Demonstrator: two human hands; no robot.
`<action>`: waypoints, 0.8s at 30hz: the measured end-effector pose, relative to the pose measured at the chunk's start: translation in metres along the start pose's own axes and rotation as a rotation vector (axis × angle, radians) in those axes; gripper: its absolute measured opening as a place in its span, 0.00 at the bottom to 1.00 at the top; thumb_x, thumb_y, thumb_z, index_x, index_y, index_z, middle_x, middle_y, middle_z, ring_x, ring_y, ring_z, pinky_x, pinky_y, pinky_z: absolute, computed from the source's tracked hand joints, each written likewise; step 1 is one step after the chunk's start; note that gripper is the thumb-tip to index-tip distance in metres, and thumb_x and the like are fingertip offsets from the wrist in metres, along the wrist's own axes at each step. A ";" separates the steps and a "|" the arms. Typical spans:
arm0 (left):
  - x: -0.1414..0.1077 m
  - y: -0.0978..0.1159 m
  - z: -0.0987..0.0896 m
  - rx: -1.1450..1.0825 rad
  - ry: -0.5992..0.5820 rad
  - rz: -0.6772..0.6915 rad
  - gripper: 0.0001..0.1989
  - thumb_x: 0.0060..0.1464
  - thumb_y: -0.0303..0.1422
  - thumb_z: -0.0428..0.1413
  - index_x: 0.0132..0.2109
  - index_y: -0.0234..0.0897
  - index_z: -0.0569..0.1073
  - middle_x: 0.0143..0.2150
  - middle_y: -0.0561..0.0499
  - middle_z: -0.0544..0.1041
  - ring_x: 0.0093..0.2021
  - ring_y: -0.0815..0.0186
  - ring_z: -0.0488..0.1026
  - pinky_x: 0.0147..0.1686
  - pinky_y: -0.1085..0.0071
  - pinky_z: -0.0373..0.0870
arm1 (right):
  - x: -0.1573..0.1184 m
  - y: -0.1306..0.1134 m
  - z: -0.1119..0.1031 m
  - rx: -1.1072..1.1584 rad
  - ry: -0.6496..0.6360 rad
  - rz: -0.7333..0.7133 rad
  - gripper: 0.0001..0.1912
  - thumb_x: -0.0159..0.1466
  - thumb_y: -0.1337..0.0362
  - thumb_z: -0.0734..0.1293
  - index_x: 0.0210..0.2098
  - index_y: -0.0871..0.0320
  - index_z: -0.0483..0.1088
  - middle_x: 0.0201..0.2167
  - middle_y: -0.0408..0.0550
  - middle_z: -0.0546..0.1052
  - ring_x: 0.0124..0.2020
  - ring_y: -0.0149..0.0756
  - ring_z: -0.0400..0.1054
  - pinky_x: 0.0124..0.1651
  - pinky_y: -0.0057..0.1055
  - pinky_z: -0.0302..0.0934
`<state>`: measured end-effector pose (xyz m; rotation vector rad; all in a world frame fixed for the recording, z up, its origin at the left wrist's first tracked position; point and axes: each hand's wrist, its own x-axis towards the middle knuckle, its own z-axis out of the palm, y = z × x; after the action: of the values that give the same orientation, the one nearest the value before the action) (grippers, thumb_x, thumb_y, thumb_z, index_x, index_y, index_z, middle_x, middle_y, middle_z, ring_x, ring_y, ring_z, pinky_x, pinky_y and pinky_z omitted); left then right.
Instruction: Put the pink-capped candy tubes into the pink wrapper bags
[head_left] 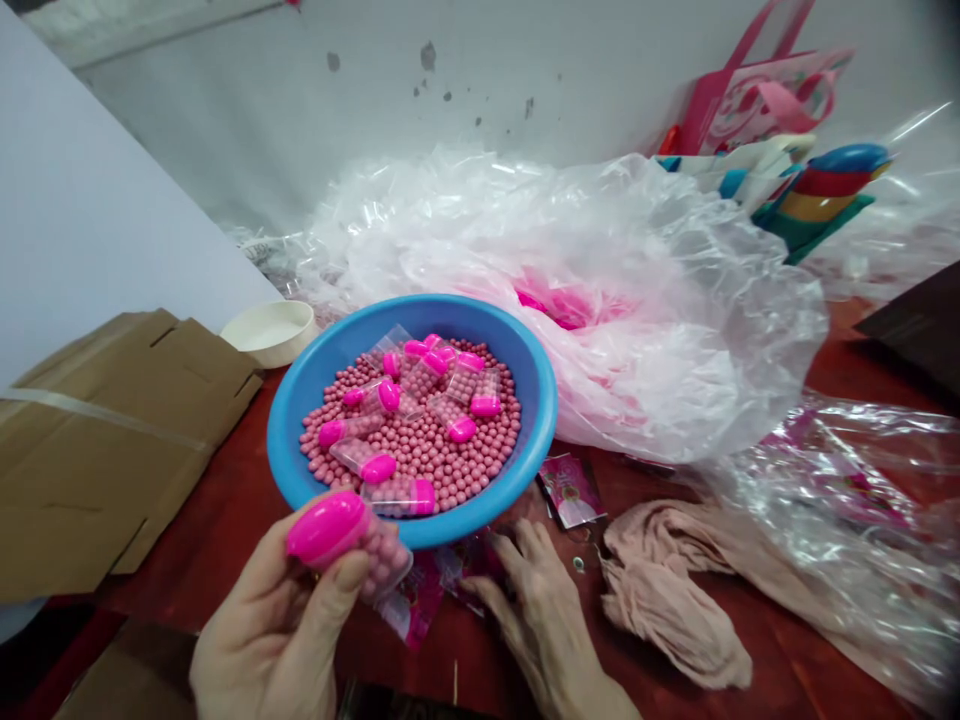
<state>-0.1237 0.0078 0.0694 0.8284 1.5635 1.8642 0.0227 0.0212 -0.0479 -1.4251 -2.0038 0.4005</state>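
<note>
A pink-capped capsule [349,540] is clenched in the left grip [274,630]; the right grip [536,625] is released, open on the surface [217,540]. Cap slippage could scatter pink beads [442,460] beyond the blue basin [547,400].

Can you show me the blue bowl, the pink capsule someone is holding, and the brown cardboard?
Blue plastic bowl [541,420]: head view, on its rim.
Pink-capped clear capsule [327,528]: head view, on its pink cap.
Brown cardboard [112,480]: head view, on its flat top.
</note>
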 end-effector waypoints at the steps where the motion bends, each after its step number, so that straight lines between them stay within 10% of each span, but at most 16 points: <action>1: 0.004 0.001 0.004 0.033 -0.004 0.035 0.09 0.41 0.32 0.65 0.35 0.39 0.79 0.24 0.54 0.81 0.21 0.65 0.77 0.24 0.75 0.78 | 0.001 -0.001 0.004 -0.005 0.001 0.010 0.15 0.50 0.71 0.74 0.38 0.59 0.74 0.36 0.55 0.74 0.38 0.50 0.69 0.37 0.44 0.69; 11: 0.045 -0.018 0.035 0.800 -0.583 0.258 0.11 0.52 0.34 0.56 0.42 0.39 0.76 0.30 0.50 0.77 0.29 0.61 0.72 0.30 0.65 0.70 | 0.006 0.003 0.006 0.127 0.088 -0.047 0.12 0.64 0.67 0.62 0.28 0.58 0.76 0.24 0.49 0.70 0.26 0.38 0.67 0.25 0.31 0.64; 17: 0.058 -0.030 0.037 0.828 -0.730 0.514 0.21 0.50 0.32 0.56 0.53 0.42 0.71 0.33 0.49 0.79 0.33 0.56 0.76 0.33 0.64 0.70 | -0.006 0.006 -0.018 0.311 0.170 -0.157 0.09 0.63 0.72 0.62 0.34 0.65 0.74 0.26 0.49 0.68 0.26 0.31 0.68 0.26 0.23 0.64; 24: 0.049 -0.029 0.020 1.009 -0.821 0.814 0.18 0.60 0.29 0.47 0.56 0.41 0.67 0.55 0.42 0.72 0.56 0.57 0.67 0.52 0.60 0.64 | -0.004 0.003 -0.061 0.416 0.252 -0.104 0.14 0.57 0.75 0.68 0.41 0.52 0.71 0.32 0.41 0.74 0.30 0.27 0.71 0.32 0.19 0.66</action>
<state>-0.1396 0.0623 0.0487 2.5546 1.6088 0.6914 0.0653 0.0118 -0.0048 -1.0513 -1.6640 0.5276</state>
